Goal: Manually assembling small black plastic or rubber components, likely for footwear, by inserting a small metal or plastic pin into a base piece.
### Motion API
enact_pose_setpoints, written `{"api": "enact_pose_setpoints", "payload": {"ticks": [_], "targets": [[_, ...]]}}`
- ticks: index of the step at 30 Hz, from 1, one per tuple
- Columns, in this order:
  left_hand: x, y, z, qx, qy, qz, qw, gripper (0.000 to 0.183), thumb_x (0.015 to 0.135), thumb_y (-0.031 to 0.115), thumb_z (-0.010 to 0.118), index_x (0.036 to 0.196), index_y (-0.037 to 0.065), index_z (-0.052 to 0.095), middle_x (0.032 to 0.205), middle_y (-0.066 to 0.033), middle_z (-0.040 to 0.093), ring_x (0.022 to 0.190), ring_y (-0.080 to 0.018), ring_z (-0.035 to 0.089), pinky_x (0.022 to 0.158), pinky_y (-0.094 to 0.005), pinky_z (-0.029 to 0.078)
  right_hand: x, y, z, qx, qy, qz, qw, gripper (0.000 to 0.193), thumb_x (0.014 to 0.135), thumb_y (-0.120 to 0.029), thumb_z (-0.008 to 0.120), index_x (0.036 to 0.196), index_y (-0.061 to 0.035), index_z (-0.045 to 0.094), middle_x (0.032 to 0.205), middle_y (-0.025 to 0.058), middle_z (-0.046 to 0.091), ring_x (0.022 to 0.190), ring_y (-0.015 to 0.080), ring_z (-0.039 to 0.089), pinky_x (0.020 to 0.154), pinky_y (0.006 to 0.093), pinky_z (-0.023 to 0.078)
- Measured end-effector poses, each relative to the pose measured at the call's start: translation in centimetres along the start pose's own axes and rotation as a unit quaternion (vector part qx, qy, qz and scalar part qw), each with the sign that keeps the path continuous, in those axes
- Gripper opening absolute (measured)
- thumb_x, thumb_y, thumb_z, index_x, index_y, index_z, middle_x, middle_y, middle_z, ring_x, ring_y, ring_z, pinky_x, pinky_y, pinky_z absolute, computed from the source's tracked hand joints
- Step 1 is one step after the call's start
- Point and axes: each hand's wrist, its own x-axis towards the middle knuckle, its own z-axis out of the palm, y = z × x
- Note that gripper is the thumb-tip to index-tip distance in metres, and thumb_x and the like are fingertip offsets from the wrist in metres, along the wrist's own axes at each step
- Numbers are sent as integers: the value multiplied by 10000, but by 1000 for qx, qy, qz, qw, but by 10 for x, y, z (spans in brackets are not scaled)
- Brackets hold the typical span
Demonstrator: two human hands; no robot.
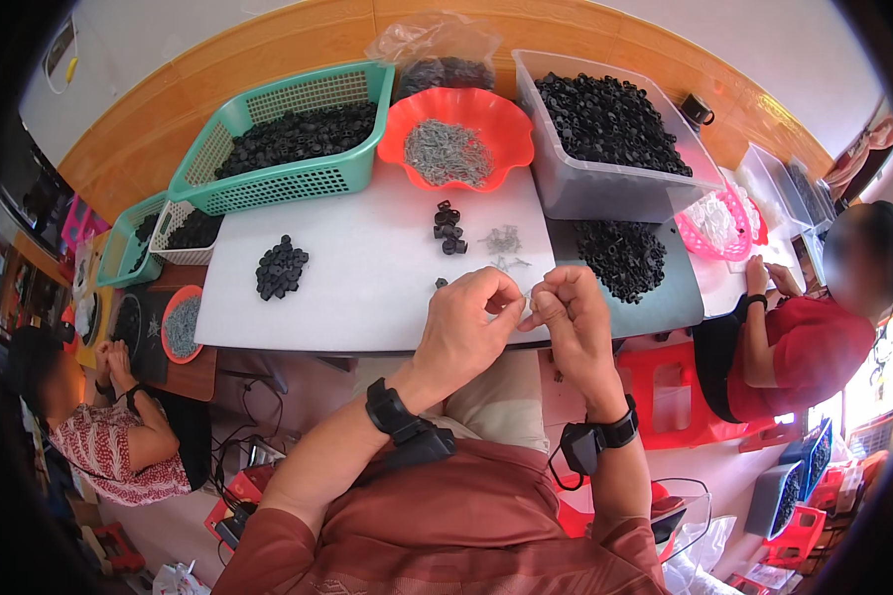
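My left hand and my right hand meet at the near edge of the white work surface. The fingertips of both are pinched close together. Something tiny and pale seems to be between them, too small to name. Just beyond the hands lies a loose scatter of thin metal pins or screws. To the left of it stands a short row of black plastic pieces. One small black piece lies beside my left hand. Farther left is a heap of black parts.
A red scalloped bowl of metal pins stands at the back, between a green basket and a clear bin of black parts. Small black pieces cover a dark mat. People work at left and right.
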Motion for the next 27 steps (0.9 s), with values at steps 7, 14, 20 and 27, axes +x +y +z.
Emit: {"api": "enact_pose_setpoints", "payload": {"ticks": [7, 14, 20, 27], "targets": [[7, -14, 4, 219, 29, 147, 964, 158, 805, 51, 777, 930, 32, 681, 885, -97, 691, 845, -321, 657, 740, -399, 548, -1, 5, -4, -30, 18, -10, 999, 95, 1040, 16, 533, 1122, 4, 487, 896, 75, 614, 758, 124, 649, 699, 273, 556], [3, -7, -3, 209, 19, 178, 961, 218, 811, 64, 779, 1015, 36, 706, 983, -110, 714, 931, -318, 673, 796, -405, 554, -5, 8, -7, -53, 43, 3, 998, 95, 1028, 5, 566, 1095, 6, 498, 888, 79, 636, 752, 127, 667, 688, 273, 567], [-13, -4, -4, 125, -4, 210, 970, 247, 797, 19, 784, 1032, 31, 708, 985, -112, 730, 900, -309, 689, 769, -387, 566, -13, -1, -2, -76, -1, 28, 997, 106, 1016, 6, 584, 1086, 14, 505, 859, 94, 659, 761, 139, 689, 682, 285, 576], [-29, -8, -12, 67, -13, 133, 989, 149, 847, -19, 760, 984, 26, 721, 914, -110, 733, 794, -251, 700, 691, -334, 561, -24, 6, 2, -1, -25, 67, 997, 101, 1018, -21, 603, 1088, 51, 614, 902, 74, 686, 791, 140, 695, 717, 279, 590]]}}
